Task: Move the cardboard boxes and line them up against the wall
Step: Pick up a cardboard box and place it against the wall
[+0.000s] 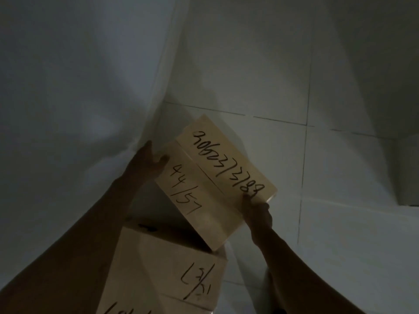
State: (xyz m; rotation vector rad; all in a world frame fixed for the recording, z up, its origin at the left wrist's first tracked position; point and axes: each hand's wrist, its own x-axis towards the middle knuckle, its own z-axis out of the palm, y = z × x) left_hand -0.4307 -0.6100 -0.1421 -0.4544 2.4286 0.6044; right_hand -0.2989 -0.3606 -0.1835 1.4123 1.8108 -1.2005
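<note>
Left hand (pixel 150 160) and right hand (pixel 257 208) clamp opposite edges of marked box (pixel 213 184), tilted over second box (pixel 167 268) beside wall (pixel 68 87); dim tiled floor (pixel 340 177).

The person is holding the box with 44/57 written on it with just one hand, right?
Not quite. The head view shows both hands on the box marked 44/57: the left hand on its left edge, the right hand on its lower right edge.
</note>
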